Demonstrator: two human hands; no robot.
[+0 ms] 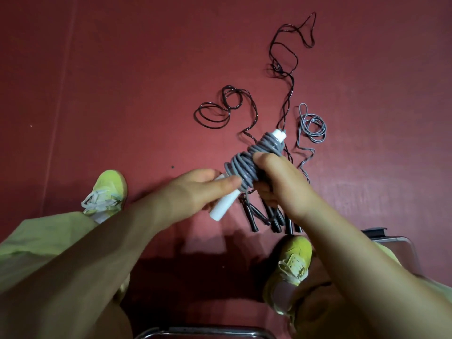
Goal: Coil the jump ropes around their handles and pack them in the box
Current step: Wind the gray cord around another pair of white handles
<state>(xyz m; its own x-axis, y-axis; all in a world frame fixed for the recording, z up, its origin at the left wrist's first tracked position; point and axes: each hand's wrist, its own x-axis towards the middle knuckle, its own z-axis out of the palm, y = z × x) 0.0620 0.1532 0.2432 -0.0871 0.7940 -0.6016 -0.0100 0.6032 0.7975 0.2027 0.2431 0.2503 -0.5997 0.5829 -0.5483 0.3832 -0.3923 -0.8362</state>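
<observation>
Between the left hand point(195, 189), pinching the white plastic handles point(223, 206), and the right hand point(276, 182), curled around the grey rubber coil point(247, 165), the turns could slip loose if the trailing grey rope point(310, 128) beyond them snags the thin dark ropes point(283, 101) on the floor.

Grey rope point(247, 162) coiled around tilted white handles point(223, 204).

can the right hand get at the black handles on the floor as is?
Probably not yet. The right hand grips the grey coil, so its grip is taken; the black handles lie right beneath it, with nothing between.
</observation>
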